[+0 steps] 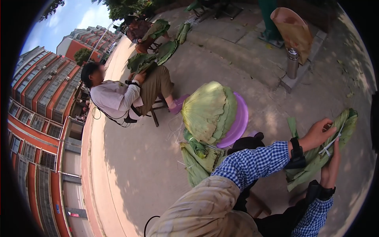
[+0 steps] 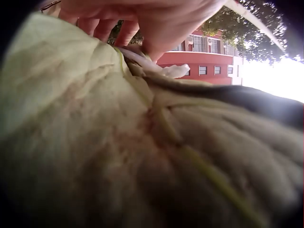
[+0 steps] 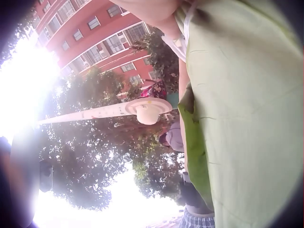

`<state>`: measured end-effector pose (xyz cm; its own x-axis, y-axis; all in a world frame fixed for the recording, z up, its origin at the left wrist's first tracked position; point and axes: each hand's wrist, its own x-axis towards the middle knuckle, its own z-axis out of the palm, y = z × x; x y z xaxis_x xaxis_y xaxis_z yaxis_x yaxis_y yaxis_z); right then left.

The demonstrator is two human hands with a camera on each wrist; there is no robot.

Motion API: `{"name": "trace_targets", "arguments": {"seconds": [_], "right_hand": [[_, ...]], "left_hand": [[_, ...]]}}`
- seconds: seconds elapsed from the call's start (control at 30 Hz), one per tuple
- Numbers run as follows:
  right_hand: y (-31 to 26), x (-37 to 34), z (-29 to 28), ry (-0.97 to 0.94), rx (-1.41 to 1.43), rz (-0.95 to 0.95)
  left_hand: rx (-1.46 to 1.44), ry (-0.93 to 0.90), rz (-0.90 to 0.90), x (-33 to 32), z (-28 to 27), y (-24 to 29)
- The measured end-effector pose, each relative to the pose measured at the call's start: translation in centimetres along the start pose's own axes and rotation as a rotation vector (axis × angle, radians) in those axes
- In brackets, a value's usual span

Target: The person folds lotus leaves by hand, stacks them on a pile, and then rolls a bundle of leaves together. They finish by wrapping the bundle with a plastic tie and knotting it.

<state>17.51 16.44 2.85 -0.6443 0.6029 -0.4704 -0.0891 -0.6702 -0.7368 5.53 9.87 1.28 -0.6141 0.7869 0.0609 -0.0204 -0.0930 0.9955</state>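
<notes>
A folded bundle of lotus leaves (image 1: 344, 125) lies at the right of the head view, with white string (image 1: 326, 150) tied across it. My left hand (image 1: 317, 133) is over the bundle's upper side with bent fingers, thumb and fingertips pinching at the string (image 2: 142, 61). Lower down, my right hand (image 1: 332, 165) grips the bundle from the near side, one finger pointing along it and the rest hidden behind the leaves. In the right wrist view, that hand (image 3: 159, 12) sits at the edge of a broad pale leaf (image 3: 247, 109), beside the looped string.
A fan-shaped stack of lotus leaves (image 1: 207, 112) rests on a purple basin (image 1: 242, 118), with tied bundles (image 1: 193, 164) below. A seated person (image 1: 114, 93) holds leaves farther off; another sits behind. A steel flask (image 1: 292, 65) and paper bag (image 1: 294, 31) stand on a kerb.
</notes>
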Motion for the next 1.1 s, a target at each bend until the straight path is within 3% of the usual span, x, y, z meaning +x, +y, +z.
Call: {"name": "trace_targets", "arguments": {"seconds": [0.27,0.4,0.5,0.77,0.97,1.1], "right_hand": [[0.1,1.0,-0.6,-0.008,0.033,-0.016],[0.4,1.5,-1.5,-0.019,0.006,-0.011],[0.8,2.0,-2.8,-0.067,0.008,-0.01],[0.7,1.4,-2.4,-0.071,-0.009,-0.025],[0.4,0.8,-1.3,-0.091,0.038,-0.019],[-0.1,0.6,-0.5,-0.068,0.081,-0.049]], "left_hand": [[-0.251,-0.304,-0.069,-0.5,-0.7,0.8],[-0.291,-0.368,-0.111,-0.7,-1.0,1.1],[-0.263,-0.34,-0.055,-0.5,-0.8,-0.8],[0.036,-0.047,0.086,-1.0,0.0,-0.6],[0.039,0.078,0.07,-1.0,0.5,-1.0],[-0.009,0.055,0.022,-1.1,0.2,-0.4]]}}
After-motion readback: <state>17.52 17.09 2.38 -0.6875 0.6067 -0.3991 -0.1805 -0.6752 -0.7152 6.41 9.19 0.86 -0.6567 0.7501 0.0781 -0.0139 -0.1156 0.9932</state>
